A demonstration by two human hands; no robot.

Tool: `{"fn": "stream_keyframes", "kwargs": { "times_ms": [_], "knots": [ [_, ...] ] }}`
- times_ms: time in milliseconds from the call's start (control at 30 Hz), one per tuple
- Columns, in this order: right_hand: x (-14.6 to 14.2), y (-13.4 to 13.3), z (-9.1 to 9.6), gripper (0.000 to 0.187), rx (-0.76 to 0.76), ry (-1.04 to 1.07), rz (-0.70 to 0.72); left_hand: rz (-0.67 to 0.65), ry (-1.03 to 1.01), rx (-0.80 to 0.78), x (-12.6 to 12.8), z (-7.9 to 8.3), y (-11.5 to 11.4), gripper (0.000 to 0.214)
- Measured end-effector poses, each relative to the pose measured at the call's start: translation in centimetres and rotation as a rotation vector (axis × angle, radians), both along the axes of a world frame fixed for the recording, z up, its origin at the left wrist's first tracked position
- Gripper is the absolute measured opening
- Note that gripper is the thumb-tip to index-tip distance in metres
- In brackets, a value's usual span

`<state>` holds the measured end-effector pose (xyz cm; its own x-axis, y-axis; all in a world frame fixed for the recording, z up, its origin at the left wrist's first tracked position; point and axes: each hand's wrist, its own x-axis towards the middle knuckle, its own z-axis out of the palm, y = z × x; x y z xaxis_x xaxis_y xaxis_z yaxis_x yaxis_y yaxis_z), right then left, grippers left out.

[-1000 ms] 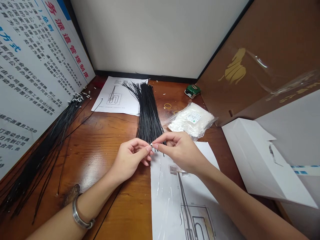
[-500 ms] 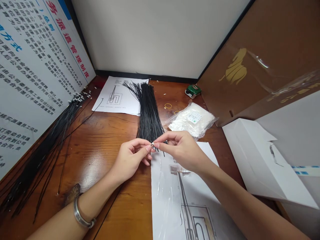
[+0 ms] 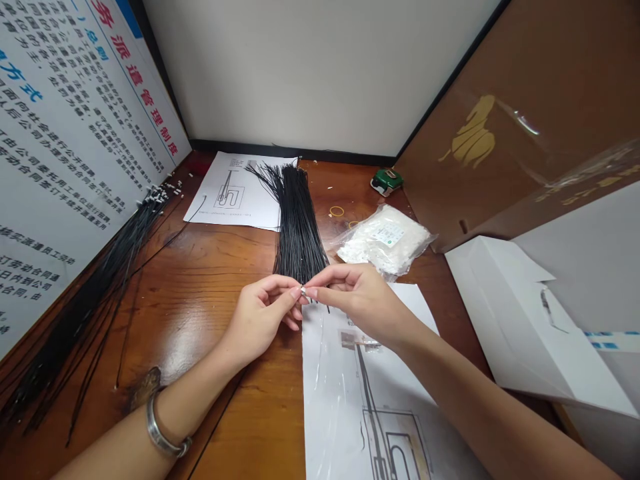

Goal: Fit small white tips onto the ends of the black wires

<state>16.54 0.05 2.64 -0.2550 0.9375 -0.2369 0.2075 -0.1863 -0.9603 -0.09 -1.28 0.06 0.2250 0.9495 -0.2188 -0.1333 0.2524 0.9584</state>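
Note:
My left hand (image 3: 263, 319) and my right hand (image 3: 356, 300) meet fingertip to fingertip over the near end of a bundle of thin black wires (image 3: 297, 223). Both pinch a tiny white piece (image 3: 303, 291) at the tip of one wire. The left wrist wears a silver bangle (image 3: 160, 430). A clear-sleeved drawing sheet (image 3: 360, 393) lies under the right hand. A plastic bag of small white parts (image 3: 383, 240) sits just right of the bundle.
A second spread of black wires with white tips (image 3: 95, 287) lies along the left, against a printed sign board (image 3: 65, 147). Another drawing sheet (image 3: 235, 193) lies at the back. A green tape measure (image 3: 385, 181), yellow rubber bands (image 3: 336, 212) and white paper bags (image 3: 540, 320) stand to the right.
Barely anything has moved: the fingertips shifted by a few millimetres while pinching the wire tip and the small white piece.

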Motion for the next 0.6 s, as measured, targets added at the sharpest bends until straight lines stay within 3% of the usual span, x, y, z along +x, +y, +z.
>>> {"fn": "stream_keyframes", "kwargs": {
  "times_ms": [600],
  "knots": [
    [-0.04,0.1,-0.53,0.008,-0.049,0.054,-0.052,0.005,0.0,0.033,-0.13,-0.21,-0.09,0.019]
  ]
}}
